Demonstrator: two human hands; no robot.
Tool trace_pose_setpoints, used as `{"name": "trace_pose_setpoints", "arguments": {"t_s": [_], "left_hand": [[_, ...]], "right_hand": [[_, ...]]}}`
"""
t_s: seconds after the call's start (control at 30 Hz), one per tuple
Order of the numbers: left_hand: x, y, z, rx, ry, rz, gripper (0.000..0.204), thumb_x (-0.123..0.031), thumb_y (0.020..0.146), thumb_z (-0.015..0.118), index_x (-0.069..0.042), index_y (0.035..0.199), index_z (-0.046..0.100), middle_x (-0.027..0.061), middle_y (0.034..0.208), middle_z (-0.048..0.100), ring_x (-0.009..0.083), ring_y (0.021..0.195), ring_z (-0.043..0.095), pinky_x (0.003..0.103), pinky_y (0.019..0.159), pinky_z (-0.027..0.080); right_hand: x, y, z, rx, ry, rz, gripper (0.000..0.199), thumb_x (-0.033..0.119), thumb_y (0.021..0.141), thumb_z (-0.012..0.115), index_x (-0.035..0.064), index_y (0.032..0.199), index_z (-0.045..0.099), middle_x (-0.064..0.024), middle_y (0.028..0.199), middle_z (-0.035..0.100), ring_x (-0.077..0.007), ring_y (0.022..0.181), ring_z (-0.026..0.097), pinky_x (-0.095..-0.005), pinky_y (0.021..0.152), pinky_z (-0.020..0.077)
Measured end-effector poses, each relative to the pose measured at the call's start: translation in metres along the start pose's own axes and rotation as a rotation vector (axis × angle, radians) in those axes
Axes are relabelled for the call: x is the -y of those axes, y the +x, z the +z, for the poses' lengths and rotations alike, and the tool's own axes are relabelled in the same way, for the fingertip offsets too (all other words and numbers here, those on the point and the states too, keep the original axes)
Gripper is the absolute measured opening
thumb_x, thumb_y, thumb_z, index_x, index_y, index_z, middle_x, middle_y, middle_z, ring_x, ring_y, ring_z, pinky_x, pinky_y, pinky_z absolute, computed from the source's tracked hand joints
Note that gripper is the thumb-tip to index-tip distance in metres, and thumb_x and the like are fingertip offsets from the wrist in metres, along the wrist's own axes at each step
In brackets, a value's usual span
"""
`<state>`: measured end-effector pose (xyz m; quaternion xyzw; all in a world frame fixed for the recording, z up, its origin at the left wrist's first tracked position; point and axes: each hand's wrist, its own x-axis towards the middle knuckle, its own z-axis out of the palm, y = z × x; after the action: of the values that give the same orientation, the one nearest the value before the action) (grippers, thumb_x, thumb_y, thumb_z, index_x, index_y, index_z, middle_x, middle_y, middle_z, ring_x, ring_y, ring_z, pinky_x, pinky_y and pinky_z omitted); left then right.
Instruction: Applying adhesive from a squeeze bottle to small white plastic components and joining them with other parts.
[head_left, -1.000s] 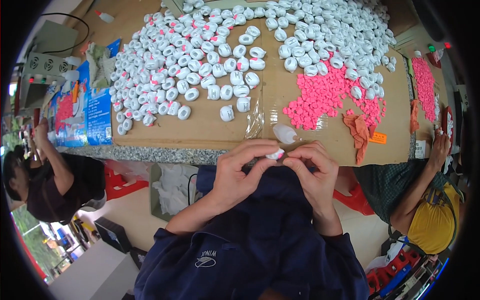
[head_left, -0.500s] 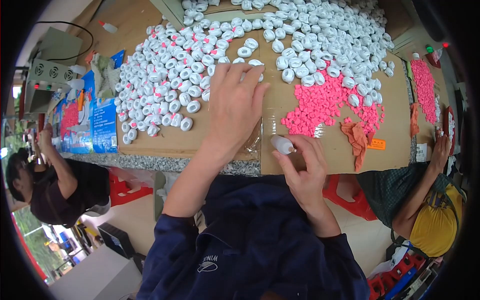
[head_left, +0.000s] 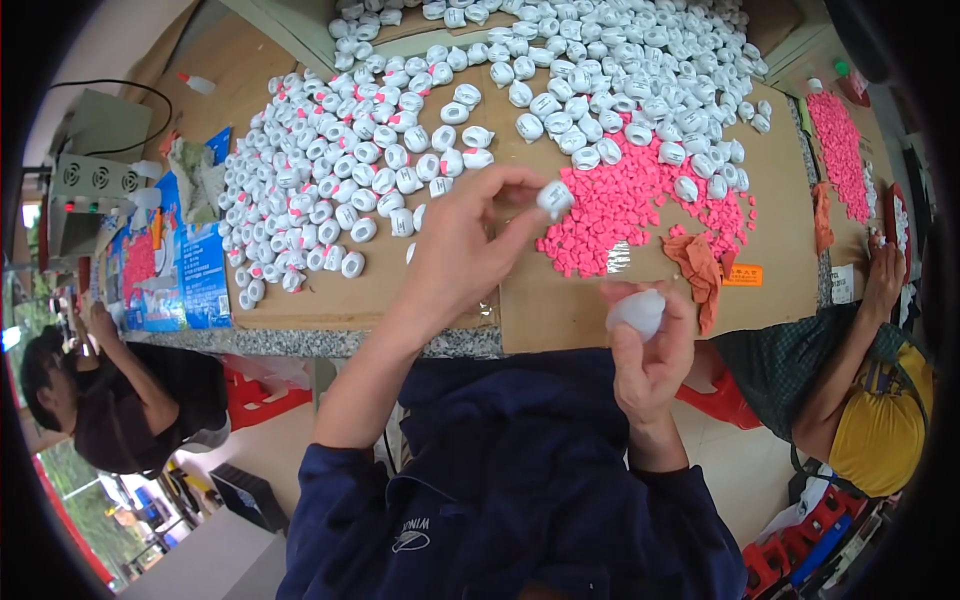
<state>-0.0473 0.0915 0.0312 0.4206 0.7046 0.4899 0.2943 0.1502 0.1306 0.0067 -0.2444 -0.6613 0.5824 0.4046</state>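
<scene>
My left hand (head_left: 468, 240) pinches a small white rounded piece (head_left: 554, 199) with dark print between thumb and fingertips, held up over the cardboard. In my right hand (head_left: 658, 350) is a whitish squeeze bottle (head_left: 638, 313), wrapped by the fingers near the table's front edge; its nozzle is hidden now. Just beyond the held piece lies a heap of small pink pieces (head_left: 595, 225). Left of it spread many white pieces with oval openings (head_left: 330, 170), some with pink bits on them. A larger pile of white pieces (head_left: 620, 80) covers the far side.
An orange-pink cloth (head_left: 695, 272) lies right of the pink heap, beside an orange label (head_left: 742, 275). Cardboard (head_left: 560, 315) covers the granite-edged table. A grey device with fans (head_left: 95, 175) stands at the left. Co-workers sit left (head_left: 120, 400) and right (head_left: 870, 410).
My left hand has lifted a white piece from the spread and brought it nearer and to the right. My right hand has moved right and turned the bottle. The view has shifted slightly.
</scene>
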Motion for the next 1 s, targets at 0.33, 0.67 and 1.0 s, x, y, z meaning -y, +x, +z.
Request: {"name": "trace_pose_setpoints", "arguments": {"t_s": [0.33,0.67,1.0], "left_hand": [[0.022,-0.062,0.045,-0.14,-0.031,0.153,0.023,0.002,0.077,0.059,-0.001,0.1,0.063,0.0109,0.094,0.058,0.0237,0.084,0.057,0.031,0.075,0.047],[0.035,-0.08,0.061,-0.183,0.709,0.702,0.017,-0.023,0.072,0.064,-0.01,0.084,0.061,0.001,0.089,0.056,0.0204,0.085,0.052,0.031,0.065,0.038],[0.029,-0.07,0.046,-0.225,0.199,0.448,0.023,-0.028,0.085,0.057,-0.005,0.081,0.055,0.006,0.073,0.055,0.0221,0.067,0.052,0.03,0.056,0.038]], "right_hand": [[-0.029,0.003,0.032,-0.221,0.105,-0.068,0.036,0.01,0.09,0.05,-0.0021,0.122,0.038,-0.0135,0.104,0.056,-0.0179,0.095,0.055,-0.0293,0.083,0.0431],[-0.032,0.007,0.033,-0.253,0.083,-0.075,0.038,0.015,0.091,0.052,-0.0014,0.122,0.037,-0.0121,0.103,0.055,-0.0163,0.093,0.054,-0.0278,0.08,0.0423],[-0.039,0.002,0.028,-0.258,0.163,-0.092,0.038,0.016,0.089,0.054,-0.0005,0.121,0.039,-0.0117,0.104,0.055,-0.0171,0.093,0.054,-0.0303,0.082,0.0427]]}}
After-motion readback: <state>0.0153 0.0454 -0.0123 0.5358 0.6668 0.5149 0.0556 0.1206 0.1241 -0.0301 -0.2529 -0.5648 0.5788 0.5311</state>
